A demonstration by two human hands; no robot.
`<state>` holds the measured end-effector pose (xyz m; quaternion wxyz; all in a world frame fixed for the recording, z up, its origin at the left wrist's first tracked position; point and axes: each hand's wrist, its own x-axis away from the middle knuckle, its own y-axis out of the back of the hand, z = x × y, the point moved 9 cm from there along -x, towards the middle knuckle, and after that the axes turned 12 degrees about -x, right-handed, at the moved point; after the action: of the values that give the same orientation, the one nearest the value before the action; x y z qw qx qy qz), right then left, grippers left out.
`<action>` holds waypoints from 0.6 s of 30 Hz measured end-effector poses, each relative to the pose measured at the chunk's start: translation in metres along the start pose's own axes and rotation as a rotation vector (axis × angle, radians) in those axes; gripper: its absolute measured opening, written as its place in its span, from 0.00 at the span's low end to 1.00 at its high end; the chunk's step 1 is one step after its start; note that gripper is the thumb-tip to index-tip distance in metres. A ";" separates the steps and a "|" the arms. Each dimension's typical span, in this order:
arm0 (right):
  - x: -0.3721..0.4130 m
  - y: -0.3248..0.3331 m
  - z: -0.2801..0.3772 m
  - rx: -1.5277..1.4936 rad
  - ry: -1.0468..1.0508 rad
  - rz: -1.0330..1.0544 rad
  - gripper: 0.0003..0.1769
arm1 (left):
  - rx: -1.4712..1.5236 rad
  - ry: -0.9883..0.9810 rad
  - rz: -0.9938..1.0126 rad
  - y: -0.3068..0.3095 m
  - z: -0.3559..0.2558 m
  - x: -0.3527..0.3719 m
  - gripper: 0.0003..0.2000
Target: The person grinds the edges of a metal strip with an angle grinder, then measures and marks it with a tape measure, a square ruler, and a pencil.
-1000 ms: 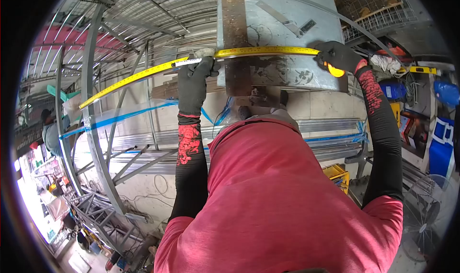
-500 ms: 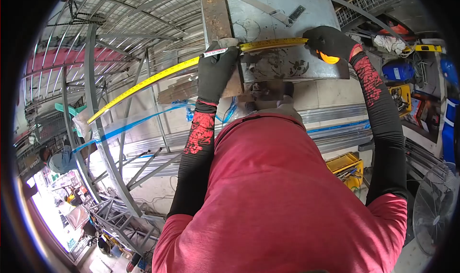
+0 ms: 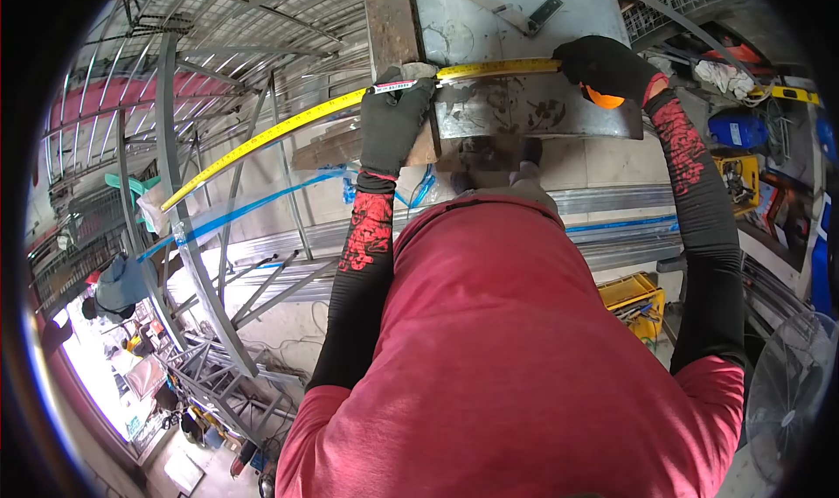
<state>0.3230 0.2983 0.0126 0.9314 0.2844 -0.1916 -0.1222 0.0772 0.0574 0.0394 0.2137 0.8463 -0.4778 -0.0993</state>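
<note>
My left hand, in a dark glove, has its fingers closed at the left end of a metal-topped work surface. A white pen-like marker lies across those fingers. The yellow tape blade runs through that hand, its free end sticking out into the air at the left. My right hand, also gloved, is wrapped round a tape measure, whose orange case shows below the fingers. Between the hands, the blade lies across the surface above its dark-stained front part. A try square lies farther back.
A rusty brown bar runs along the surface's left side. Steel frames with blue wrapping stand left, where another person is partly visible. Yellow crates and a fan are at right. Metal profiles lie behind my legs.
The view has shifted slightly. Both hands keep their hold, and the tape stays stretched between them. The person at far left has changed position a little.
</note>
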 end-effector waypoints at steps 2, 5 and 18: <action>-0.001 0.000 -0.002 0.011 0.055 -0.008 0.21 | -0.019 -0.038 0.002 -0.001 -0.007 0.001 0.11; -0.003 -0.002 -0.007 -0.009 0.096 -0.020 0.21 | -0.065 -0.137 -0.061 0.002 -0.012 0.002 0.12; 0.001 -0.002 -0.006 -0.239 -0.070 -0.005 0.21 | -0.135 -0.113 -0.017 -0.005 -0.004 0.008 0.11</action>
<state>0.3262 0.2990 0.0069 0.9510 0.1676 -0.2075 -0.1566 0.0867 0.0542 0.0405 0.2420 0.8271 -0.4739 -0.1807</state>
